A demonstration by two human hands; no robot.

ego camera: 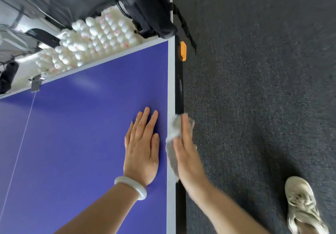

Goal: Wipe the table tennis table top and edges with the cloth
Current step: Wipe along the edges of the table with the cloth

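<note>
The cloth (pixel 171 153) is pressed to the edge of the surface (pixel 81 142) by apparently straight fingers (pixel 186 126) of the right hand (pixel 188 155), ungripped, so it may be dropped.

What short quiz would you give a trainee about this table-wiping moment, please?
1. Multiple choice: against what does the right hand press the grey cloth? A) the table's side edge B) a paddle C) a wall.
2. True or false: the left hand lies flat on the blue table top, holding nothing.
3. Fill in: beyond the table's far end lies a heap of white ____.
Key: 1 A; 2 true; 3 balls.
</note>
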